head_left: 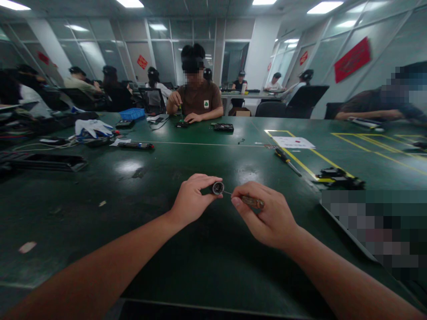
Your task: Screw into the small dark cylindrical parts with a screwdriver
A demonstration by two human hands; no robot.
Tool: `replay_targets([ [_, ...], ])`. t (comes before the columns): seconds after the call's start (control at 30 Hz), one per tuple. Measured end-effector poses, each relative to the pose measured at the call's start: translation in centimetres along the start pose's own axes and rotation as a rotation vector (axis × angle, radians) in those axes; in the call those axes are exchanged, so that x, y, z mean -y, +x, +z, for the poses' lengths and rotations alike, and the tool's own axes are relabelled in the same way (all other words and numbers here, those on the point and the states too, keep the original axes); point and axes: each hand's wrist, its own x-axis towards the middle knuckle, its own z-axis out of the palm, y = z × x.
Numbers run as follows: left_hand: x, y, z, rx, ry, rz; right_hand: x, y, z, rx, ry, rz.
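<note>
Screwdriver [252, 202] held in right hand [268, 214] pointed at cylindrical part [218, 188] pinched by left hand [192, 198]; firm bracing and careful alignment were advisable.

Over the surface [150, 266], the part [218, 188] in your left hand [191, 200] lies left of the driver [252, 202] in your right hand [268, 215], with gloves [93, 128] leftward toward the far edge and a person [199, 98] behind it.

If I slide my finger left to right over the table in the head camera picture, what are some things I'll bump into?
White gloves → blue basket → left hand → small round part it holds → right hand, gripping a thin tool → black parts.
</note>
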Motion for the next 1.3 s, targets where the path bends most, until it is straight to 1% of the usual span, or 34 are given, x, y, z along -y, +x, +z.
replay_targets([
  [0.23, 0.00, 0.05, 0.03, -0.003, 0.004, 0.002, 0.10, -0.25, -0.15, -0.054, 0.024, 0.019],
  [0.43, -0.13, 0.07, -0.03, 0.011, -0.028, 0.001, -0.13, -0.12, 0.12, 0.044, 0.063, 0.018],
  [0.5, -0.15, 0.07, -0.06, 0.012, -0.030, 0.000, -0.12, -0.07, 0.14, 0.053, 0.065, 0.007],
  [0.73, 0.12, -0.01, 0.01, 0.005, -0.024, 0.007, 0.02, -0.12, 0.15, 0.035, 0.065, -0.034],
  [0.9, 0.21, 0.03, 0.11, -0.008, -0.014, -0.005, 0.02, -0.36, 0.15, -0.036, 0.073, 0.000],
  [1.07, 0.04, 0.03, 0.02, -0.004, -0.010, -0.005, -0.23, -0.30, 0.20, 0.018, 0.063, -0.015],
  [1.3, 0.13, 0.03, 0.07, -0.010, -0.019, 0.017, -0.29, -0.17, 0.15, -0.022, 0.018, -0.001],
])
